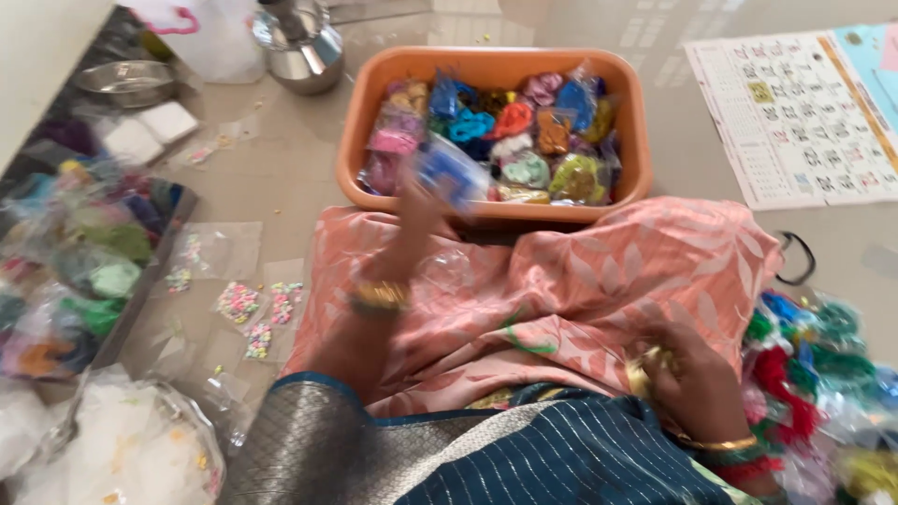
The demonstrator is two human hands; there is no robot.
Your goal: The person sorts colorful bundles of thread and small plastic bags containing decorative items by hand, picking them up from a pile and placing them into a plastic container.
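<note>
My left hand (416, 220) is raised over my lap and holds a small clear packet of blue pieces (451, 170), blurred by motion, just at the near rim of an orange plastic tub (360, 122). The tub is filled with several small packets of coloured items. My right hand (687, 379) rests low on the pink patterned cloth (580, 281) over my lap, fingers curled; what it grips I cannot make out. It sits beside a heap of coloured packets (814, 374) on the right.
A tray of coloured packets (84, 262) lies at the left, with loose clear bags of beads (248, 309) on the floor beside it. Steel vessels (299, 42) stand at the back. A printed calendar sheet (804, 112) lies at the upper right. White bags (122, 449) sit at the lower left.
</note>
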